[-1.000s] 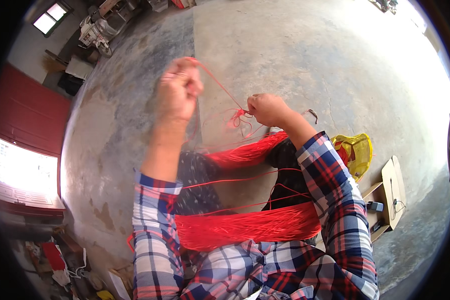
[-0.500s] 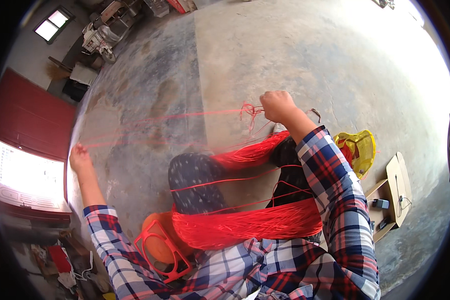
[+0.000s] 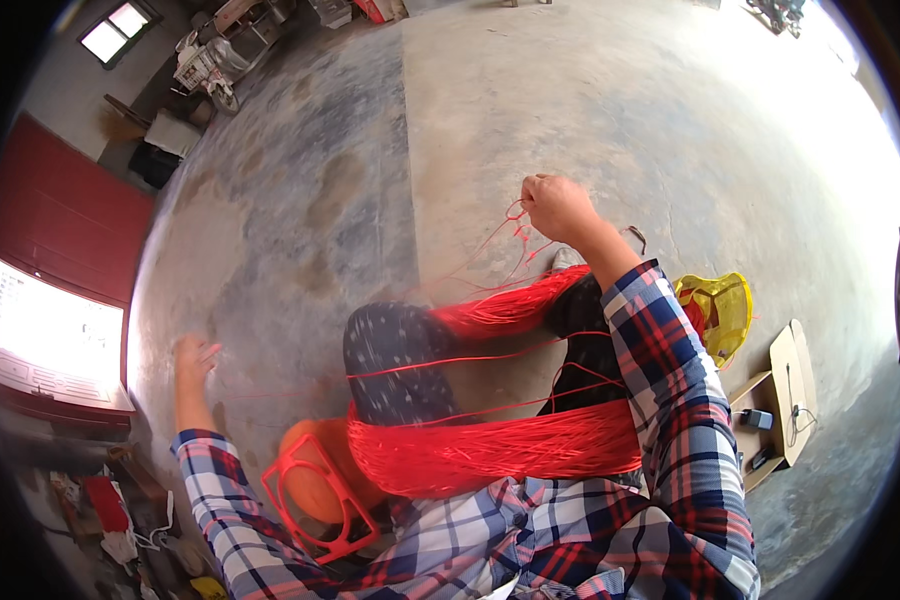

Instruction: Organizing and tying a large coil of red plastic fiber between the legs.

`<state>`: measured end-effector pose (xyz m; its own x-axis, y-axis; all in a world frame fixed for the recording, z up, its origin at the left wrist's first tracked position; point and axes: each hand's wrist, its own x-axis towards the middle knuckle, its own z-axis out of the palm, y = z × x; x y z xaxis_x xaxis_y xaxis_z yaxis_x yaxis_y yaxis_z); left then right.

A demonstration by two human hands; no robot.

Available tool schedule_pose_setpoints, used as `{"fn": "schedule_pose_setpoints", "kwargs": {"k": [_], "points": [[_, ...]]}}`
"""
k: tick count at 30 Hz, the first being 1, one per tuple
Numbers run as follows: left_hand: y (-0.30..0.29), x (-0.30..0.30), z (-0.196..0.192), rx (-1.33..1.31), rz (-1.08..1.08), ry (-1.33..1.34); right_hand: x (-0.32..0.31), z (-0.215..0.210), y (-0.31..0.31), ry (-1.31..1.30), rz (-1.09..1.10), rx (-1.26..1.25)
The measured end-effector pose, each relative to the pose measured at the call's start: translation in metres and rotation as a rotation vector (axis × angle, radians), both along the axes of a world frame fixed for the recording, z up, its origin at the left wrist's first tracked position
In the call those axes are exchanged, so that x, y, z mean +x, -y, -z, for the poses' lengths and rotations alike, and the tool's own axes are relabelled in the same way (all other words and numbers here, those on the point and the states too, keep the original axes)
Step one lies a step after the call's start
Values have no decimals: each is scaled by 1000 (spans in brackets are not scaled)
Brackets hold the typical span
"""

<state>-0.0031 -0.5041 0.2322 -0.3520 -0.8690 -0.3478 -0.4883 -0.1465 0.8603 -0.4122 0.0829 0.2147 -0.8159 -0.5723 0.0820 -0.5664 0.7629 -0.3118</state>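
My right hand (image 3: 562, 210) is closed on thin red string (image 3: 518, 238), which hangs in loose, tangled strands below the fingers. Out to the left, over the floor, my left hand (image 3: 195, 358) is smeared by motion; whether any string is in its fingers is unclear. A large skein of red string (image 3: 500, 450) loops around both my bent knees, thick across my lap and again at the far side (image 3: 510, 305). A few single strands cross between the knees. By my left hip lies a red plastic frame (image 3: 310, 470) against a round orange object (image 3: 320, 490).
A yellow mesh bag (image 3: 725, 310) with red contents stands beyond my right knee. Nearer is an open cardboard box (image 3: 760, 395) holding an adapter and cable. Dark red panelling (image 3: 65, 215) and a bright window-like panel (image 3: 55, 330) are at left; a parked scooter (image 3: 205, 75) stands far left.
My left hand has moved slightly right and down. The strands that stretched between the two hands have gone slack and droop below my right hand, which stays nearly in place.
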Motion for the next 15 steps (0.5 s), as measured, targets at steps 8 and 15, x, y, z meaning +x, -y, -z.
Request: {"fn": "schedule_pose_setpoints", "kwargs": {"k": [8, 15], "points": [[-280, -218, -25, -99, 998, 118, 15, -17, 18, 220, -147, -387], [-382, -292, 18, 91, 1225, -23, 14, -16, 20, 246, -153, -404]]}}
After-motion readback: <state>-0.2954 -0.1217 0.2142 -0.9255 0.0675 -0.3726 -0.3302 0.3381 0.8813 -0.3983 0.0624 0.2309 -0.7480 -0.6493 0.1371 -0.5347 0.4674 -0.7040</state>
